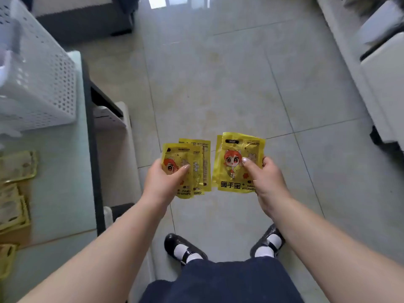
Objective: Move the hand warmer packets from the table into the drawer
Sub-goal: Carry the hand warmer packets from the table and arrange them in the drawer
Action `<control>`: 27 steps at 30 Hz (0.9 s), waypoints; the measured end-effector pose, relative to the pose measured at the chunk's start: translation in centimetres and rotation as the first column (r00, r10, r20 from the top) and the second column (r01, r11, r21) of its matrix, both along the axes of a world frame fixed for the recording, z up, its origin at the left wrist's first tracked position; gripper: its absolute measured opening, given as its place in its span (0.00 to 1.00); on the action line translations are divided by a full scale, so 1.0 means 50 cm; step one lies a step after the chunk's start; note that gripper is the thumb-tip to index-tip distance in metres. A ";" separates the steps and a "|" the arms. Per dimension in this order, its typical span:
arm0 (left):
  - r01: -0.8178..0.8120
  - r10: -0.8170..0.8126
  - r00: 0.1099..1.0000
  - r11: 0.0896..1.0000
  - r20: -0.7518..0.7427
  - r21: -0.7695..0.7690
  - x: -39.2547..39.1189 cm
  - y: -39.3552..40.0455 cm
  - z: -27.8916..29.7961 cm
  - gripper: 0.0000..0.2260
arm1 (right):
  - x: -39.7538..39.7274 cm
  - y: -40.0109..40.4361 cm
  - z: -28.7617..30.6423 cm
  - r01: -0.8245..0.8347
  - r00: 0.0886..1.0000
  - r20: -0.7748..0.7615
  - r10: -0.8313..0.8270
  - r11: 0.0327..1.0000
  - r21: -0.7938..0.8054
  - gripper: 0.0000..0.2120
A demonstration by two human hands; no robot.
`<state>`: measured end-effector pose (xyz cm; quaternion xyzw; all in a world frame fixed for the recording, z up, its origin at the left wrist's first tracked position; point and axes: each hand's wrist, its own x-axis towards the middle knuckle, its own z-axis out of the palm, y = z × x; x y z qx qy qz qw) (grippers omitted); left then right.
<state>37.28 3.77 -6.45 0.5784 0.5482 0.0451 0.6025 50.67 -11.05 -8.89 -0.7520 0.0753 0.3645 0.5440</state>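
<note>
The left hand (162, 182) grips a fanned stack of hand warmer packets (192, 169), thumb pressed on the front one; the right hand (265, 178) pinches a second bunch (237, 158) above the tiled floor (218, 84). Each packet is glossy yellow (a red-haired cartoon figure, "HAND WARMER" lettering). More packets (15, 169) lie on the table (65, 171) at left.

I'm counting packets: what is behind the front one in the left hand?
Behind the front packet in the left hand, two more packets' edges fan out; any others are covered.
</note>
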 end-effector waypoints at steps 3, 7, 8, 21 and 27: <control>0.106 -0.106 0.994 0.994 0.003 -0.028 0.112 -0.087 0.002 0.11 | 0.079 -0.120 -0.005 0.122 0.992 -0.012 -0.122 0.992 -0.010 0.03; 0.245 -0.245 0.969 0.968 0.002 -0.061 0.281 -0.243 -0.005 0.14 | 0.195 -0.314 -0.005 0.259 0.966 0.002 -0.259 0.966 -0.021 0.04; 0.285 -0.286 0.958 0.956 -0.002 -0.065 0.329 -0.291 -0.010 0.14 | 0.227 -0.371 -0.005 0.300 0.954 0.006 -0.300 0.954 -0.019 0.05; 0.701 -0.702 0.712 0.711 0.007 -0.061 0.754 -0.835 -0.026 0.07 | 0.461 -0.947 0.000 0.766 0.642 0.030 -0.766 0.641 -0.048 0.05; 0.816 -0.816 0.575 0.577 -0.062 -0.029 0.890 -0.995 -0.051 0.10 | 0.540 -1.104 -0.017 0.852 0.521 0.027 -0.853 0.517 -0.079 0.10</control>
